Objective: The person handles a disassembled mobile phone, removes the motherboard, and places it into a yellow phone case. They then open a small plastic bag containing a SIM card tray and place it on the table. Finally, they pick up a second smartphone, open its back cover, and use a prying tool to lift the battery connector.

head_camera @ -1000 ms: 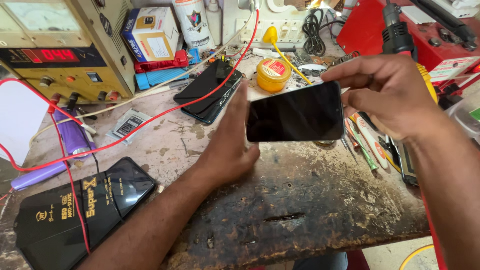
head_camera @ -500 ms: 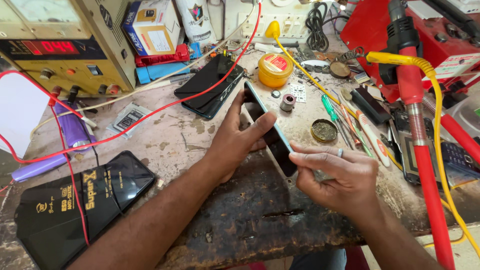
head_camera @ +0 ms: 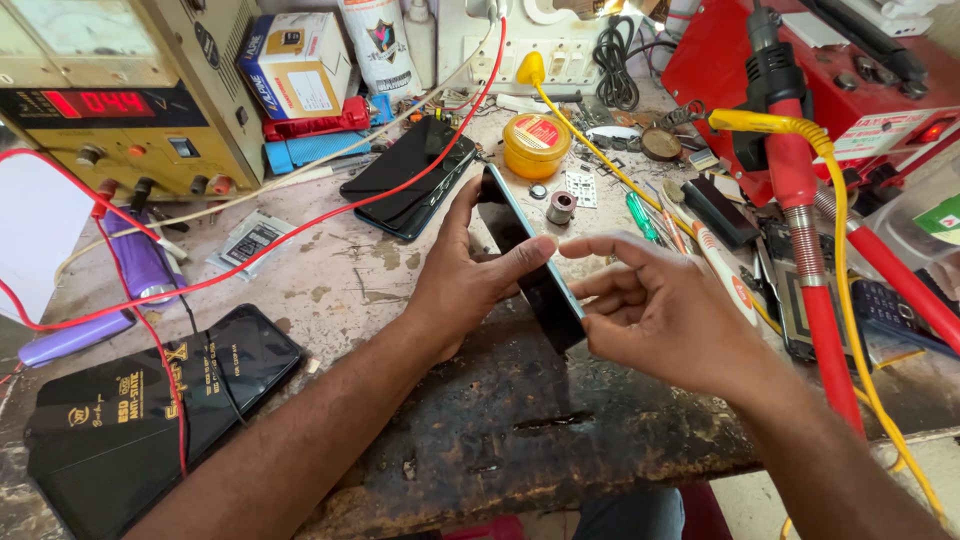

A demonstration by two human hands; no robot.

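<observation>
The left hand (head_camera: 465, 285) has its grip clamped on a dark phone (head_camera: 530, 255), held on edge above the worktop (head_camera: 350, 280), its long side pointing away. The right hand (head_camera: 665, 315) is just beside the phone's near end, fingers apart and maybe touching it. Farther back lie more phones (head_camera: 405, 175) and a yellow tin (head_camera: 537, 145).

Your left hand (head_camera: 470, 285) covers the middle of the dark phone (head_camera: 530, 260), held edge-on, so its screen can't be seen. At nine o'clock, the yellow power supply (head_camera: 120, 100) is cut by the top and left edges. At two o'clock, the red machine (head_camera: 800, 60) runs off frame.
</observation>
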